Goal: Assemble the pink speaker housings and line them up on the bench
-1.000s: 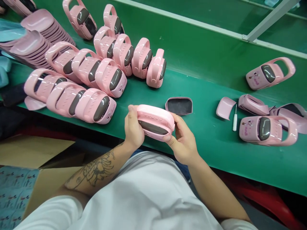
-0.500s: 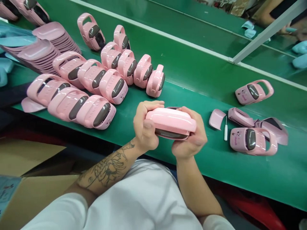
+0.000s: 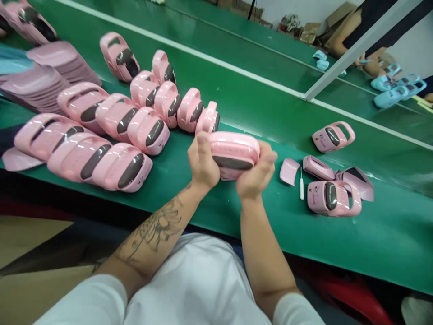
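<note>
Between my hands, above the green bench point(image 3: 209, 221), is a pink plastic housing with a loop handle and a dark window point(image 3: 233, 146). My left hand point(image 3: 204, 162) grips its left end, thumb up along the side. Around the right end are the fingers of my right hand point(image 3: 255, 174), slightly blurred. The handle side faces up and the dark window faces me. Just beyond my left hand stands another pink housing point(image 3: 209, 118), partly hidden by it. The underside of the held housing is out of sight.
Rows of pink housings point(image 3: 118, 164) stand at left beside stacked pink panels point(image 3: 37, 85). At right lie a white-handled screwdriver point(image 3: 301, 188), a curved pink piece point(image 3: 289, 171) and more housings point(image 3: 333, 198). Behind the white rail point(image 3: 189, 47), a person's arm point(image 3: 345, 34) is near blue housings point(image 3: 392, 92).
Both hands have lifted the pink housing slightly away from me and tilted it, so more of its window side shows. My view has shifted to the right.
</note>
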